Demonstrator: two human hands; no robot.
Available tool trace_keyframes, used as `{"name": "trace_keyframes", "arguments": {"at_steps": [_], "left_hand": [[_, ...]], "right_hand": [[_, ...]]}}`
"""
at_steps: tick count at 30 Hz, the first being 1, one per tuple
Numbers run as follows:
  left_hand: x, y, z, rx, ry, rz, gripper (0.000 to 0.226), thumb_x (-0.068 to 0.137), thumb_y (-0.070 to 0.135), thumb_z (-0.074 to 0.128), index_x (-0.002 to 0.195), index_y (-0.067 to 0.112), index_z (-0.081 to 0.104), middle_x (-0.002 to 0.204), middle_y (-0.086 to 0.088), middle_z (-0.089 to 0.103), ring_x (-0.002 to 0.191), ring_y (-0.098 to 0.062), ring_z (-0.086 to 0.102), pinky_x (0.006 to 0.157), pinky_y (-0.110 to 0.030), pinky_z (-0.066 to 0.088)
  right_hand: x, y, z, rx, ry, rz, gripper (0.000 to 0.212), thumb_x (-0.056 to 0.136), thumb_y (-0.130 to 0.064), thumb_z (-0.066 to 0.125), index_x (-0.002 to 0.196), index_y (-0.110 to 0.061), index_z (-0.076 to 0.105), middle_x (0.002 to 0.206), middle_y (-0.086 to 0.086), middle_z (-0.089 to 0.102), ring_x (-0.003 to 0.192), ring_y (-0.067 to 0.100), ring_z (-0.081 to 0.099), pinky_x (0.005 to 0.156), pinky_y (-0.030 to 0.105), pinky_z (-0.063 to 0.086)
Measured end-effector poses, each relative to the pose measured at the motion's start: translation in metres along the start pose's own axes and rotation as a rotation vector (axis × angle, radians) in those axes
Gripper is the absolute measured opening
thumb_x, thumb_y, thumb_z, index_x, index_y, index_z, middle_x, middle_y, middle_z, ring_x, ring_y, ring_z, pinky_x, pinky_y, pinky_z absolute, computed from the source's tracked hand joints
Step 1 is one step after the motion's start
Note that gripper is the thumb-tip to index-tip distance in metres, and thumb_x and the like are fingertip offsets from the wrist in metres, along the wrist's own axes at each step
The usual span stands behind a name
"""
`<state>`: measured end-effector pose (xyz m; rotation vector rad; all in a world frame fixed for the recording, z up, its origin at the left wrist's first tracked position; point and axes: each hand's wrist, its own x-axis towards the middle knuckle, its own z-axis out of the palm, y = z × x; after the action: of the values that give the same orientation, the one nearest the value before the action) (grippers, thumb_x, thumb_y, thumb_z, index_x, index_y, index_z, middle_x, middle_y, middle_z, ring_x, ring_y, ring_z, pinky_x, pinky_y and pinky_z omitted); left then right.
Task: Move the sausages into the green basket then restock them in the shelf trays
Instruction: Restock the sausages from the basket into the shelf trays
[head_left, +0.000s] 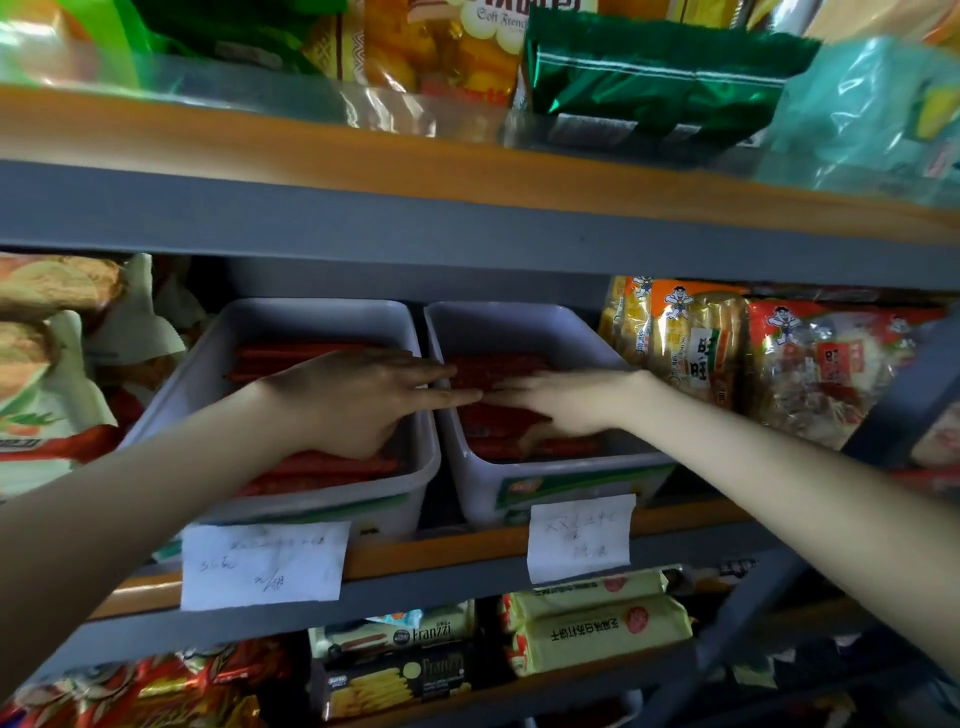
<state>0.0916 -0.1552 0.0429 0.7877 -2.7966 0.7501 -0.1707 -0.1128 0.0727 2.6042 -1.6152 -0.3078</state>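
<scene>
Middle shelf of a grey metal rack, seen from the front. Two white trays stand side by side on the orange shelf board (441, 552), with their front walls at its front edge. The left tray (311, 312) and the right tray (519, 322) are almost touching. Both hold red sausages lying crosswise in layers: the left-tray sausages (317, 470) and the right-tray sausages (498, 364).

My left hand (363, 400) lies flat across the rims where the two trays meet. Its fingers are straight and pressed together, with the tips reaching over into the right tray and the thumb pointing down toward the left-tray sausages. It grips nothing. My right hand (566, 400) is blurred and comes in from the right over the right tray. Its fingers are straight and close together, laid on the right-tray sausages, and its fingertips meet those of my left hand. The blur leaves its thumb unclear.

The left paper label (265, 564), handwritten, hangs from the board's front edge below the left tray. The right paper label (579, 538) hangs below the right tray. Toward the right end of the board, rice-cracker packs (696, 348) stand upright just beside the right tray. Toward the left end lie pale snack bags (52, 374).

The upper shelf board (260, 140), above a grey rail (467, 223), carries a green foil bag (649, 67) at its front edge. On the lower shelf sit Franzzi boxes (405, 636), with yellow packs (597, 629) to their right and red wrappers (156, 686) to their left.
</scene>
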Motion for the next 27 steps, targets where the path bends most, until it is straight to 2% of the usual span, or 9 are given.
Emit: {"name": "trace_keyframes", "arguments": {"at_steps": [2,4,6,8,10,13,17,23,27], "left_hand": [[-0.006,0.011,-0.023,0.024,0.044,-0.022,0.069,0.080,0.043,0.060,0.144,0.042,0.032,0.133,0.008,0.055,0.110,-0.013,0.060,0.078,-0.024,0.050],[-0.013,0.025,-0.045,0.026,0.062,-0.102,0.053,0.091,0.032,0.046,0.143,0.037,0.037,0.135,0.004,0.055,0.113,-0.017,0.058,0.080,-0.027,0.048],[-0.022,0.044,-0.060,0.053,0.126,-0.197,0.049,0.092,0.030,0.035,0.139,0.033,0.045,0.127,-0.003,0.062,0.105,-0.023,0.063,0.076,-0.032,0.053],[-0.036,0.067,-0.074,-0.027,0.217,-0.296,0.051,0.085,0.035,0.029,0.123,0.026,0.062,0.107,-0.008,0.070,0.088,-0.029,0.068,0.067,-0.038,0.057],[-0.053,0.096,-0.084,-0.108,0.275,-0.416,0.048,0.084,0.037,0.031,0.111,0.019,0.066,0.100,-0.010,0.070,0.080,-0.032,0.068,0.064,-0.039,0.056],[-0.088,0.147,-0.091,-0.060,0.340,-0.591,0.042,0.084,0.033,0.040,0.109,0.009,0.065,0.093,-0.012,0.067,0.075,-0.034,0.065,0.058,-0.033,0.047],[-0.166,0.213,-0.084,-0.127,0.296,-0.730,0.036,0.087,0.025,0.045,0.113,0.007,0.063,0.106,-0.010,0.066,0.087,-0.032,0.062,0.066,-0.034,0.046],[-0.340,0.300,-0.043,-0.307,-0.108,-1.094,0.038,0.091,0.032,0.043,0.117,0.013,0.063,0.110,-0.007,0.066,0.092,-0.029,0.065,0.069,-0.039,0.057],[-0.450,0.348,-0.013,-0.302,-0.343,-1.377,0.039,0.076,0.025,0.057,0.110,0.008,0.066,0.100,-0.012,0.068,0.081,-0.032,0.068,0.063,-0.038,0.057]], "right_hand": [[-0.008,-0.004,-0.003,-0.009,0.029,-0.038,0.055,0.094,-0.036,0.052,0.145,-0.031,0.033,0.151,-0.004,0.032,0.138,0.018,0.031,0.113,0.036,0.029],[-0.021,-0.016,-0.012,-0.131,0.118,-0.008,0.050,0.097,-0.034,0.047,0.145,-0.027,0.033,0.149,-0.002,0.036,0.135,0.018,0.035,0.109,0.039,0.035],[-0.041,-0.035,-0.020,-0.146,0.324,-0.033,0.045,0.099,-0.032,0.043,0.143,-0.025,0.037,0.142,-0.001,0.044,0.128,0.018,0.043,0.102,0.039,0.041],[-0.062,-0.054,-0.022,-0.136,0.506,-0.108,0.040,0.098,-0.029,0.042,0.137,-0.019,0.046,0.135,0.002,0.051,0.119,0.022,0.051,0.094,0.041,0.046],[-0.080,-0.077,-0.016,-0.137,0.670,-0.221,0.035,0.095,-0.024,0.042,0.123,-0.011,0.058,0.119,0.008,0.060,0.104,0.027,0.059,0.082,0.043,0.051],[-0.100,-0.114,0.009,-0.049,0.866,-0.364,0.034,0.088,-0.023,0.043,0.110,-0.007,0.064,0.102,0.009,0.066,0.089,0.029,0.063,0.072,0.037,0.054],[-0.103,-0.181,0.055,0.121,0.820,-0.558,0.028,0.087,-0.016,0.050,0.108,-0.004,0.063,0.097,0.011,0.065,0.085,0.032,0.062,0.067,0.039,0.053],[-0.078,-0.305,0.128,0.239,0.477,-0.842,0.030,0.087,-0.014,0.056,0.115,-0.003,0.059,0.103,0.013,0.063,0.093,0.031,0.062,0.074,0.040,0.055],[-0.055,-0.384,0.179,0.269,0.257,-0.959,0.038,0.088,-0.012,0.056,0.125,-0.003,0.054,0.113,0.015,0.061,0.104,0.033,0.059,0.085,0.044,0.052]]}}
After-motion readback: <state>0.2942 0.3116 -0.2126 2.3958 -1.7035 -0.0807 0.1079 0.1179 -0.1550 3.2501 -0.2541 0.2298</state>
